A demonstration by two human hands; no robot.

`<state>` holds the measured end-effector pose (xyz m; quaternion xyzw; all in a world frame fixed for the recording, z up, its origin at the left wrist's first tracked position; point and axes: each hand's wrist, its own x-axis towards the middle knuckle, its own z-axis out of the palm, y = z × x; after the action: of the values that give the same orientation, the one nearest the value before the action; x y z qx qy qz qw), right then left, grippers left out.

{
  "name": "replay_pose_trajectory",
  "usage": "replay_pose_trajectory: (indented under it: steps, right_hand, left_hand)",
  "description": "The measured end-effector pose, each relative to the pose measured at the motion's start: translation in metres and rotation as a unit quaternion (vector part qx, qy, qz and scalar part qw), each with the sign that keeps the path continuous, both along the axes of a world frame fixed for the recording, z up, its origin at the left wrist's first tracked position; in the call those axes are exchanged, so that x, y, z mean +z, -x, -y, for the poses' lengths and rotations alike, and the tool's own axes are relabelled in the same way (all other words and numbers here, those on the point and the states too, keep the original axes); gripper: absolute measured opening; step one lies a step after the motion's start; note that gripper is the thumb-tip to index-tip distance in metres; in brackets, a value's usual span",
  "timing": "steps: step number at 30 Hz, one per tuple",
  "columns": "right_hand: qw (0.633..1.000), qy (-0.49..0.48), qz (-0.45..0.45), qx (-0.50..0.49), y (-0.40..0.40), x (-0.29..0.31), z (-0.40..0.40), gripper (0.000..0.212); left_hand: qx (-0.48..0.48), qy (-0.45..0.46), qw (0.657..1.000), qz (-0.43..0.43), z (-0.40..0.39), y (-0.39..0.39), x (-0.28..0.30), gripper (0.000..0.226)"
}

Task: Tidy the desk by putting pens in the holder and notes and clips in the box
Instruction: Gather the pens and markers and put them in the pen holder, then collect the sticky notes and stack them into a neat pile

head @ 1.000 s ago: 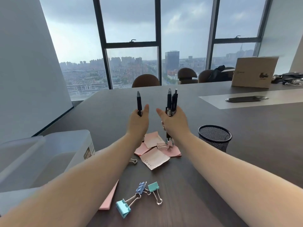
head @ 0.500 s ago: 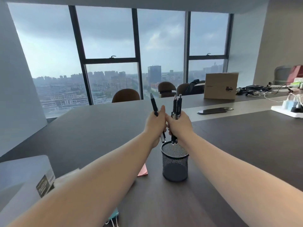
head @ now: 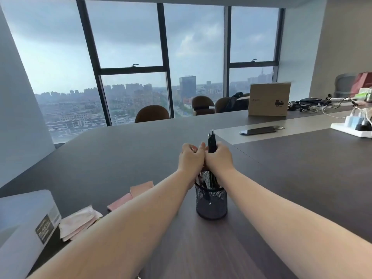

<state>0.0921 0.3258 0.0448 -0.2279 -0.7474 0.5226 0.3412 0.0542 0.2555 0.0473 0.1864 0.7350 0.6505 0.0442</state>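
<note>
A black mesh pen holder (head: 211, 206) stands on the dark desk in front of me. Directly above it my right hand (head: 219, 160) is closed around a bundle of black pens (head: 211, 141); their tops stick up past my fingers and their lower ends reach into the holder. My left hand (head: 190, 158) touches the right one, fingers curled, with no pen showing above it. One pen (head: 202, 179) leans inside the holder below that hand. Pink notes (head: 141, 188) lie left of the holder, and more notes (head: 79, 222) lie beside the translucent white box (head: 24, 218) at the left edge.
A cardboard box (head: 268, 99) stands at the far right of the desk, with a dark flat device (head: 259, 130) in front of it. A white power strip (head: 354, 127) and cables sit at the right edge. Brown chairs (head: 152, 113) line the far side by the windows.
Both hands have come down over the holder. The pen that stood up from my left hand no longer shows above it. The right hand's pens now reach into the holder.
</note>
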Motion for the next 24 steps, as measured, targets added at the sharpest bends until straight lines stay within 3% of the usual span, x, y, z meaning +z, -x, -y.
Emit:
replay_pose_trajectory:
  steps: [6,12,18,24]
  right_hand:
    - [0.998,-0.054,0.003,0.016,-0.004,0.014,0.003,0.034]
    - [0.985,-0.171,0.026,0.013,-0.009,0.032,0.011,0.022]
    - [0.975,-0.219,0.023,0.039,-0.021,0.053,0.043,0.020]
    - [0.962,-0.241,0.071,0.110,-0.017,0.059,0.086,0.017]
  left_hand:
    - [0.010,0.021,0.999,-0.024,0.013,0.004,0.007,0.027]
    - [0.028,0.039,0.998,-0.043,0.044,0.009,0.018,0.024]
    - [0.052,0.083,0.994,-0.056,0.097,0.011,0.029,0.017]
    - [0.070,0.203,0.977,-0.011,0.182,0.030,0.016,0.013]
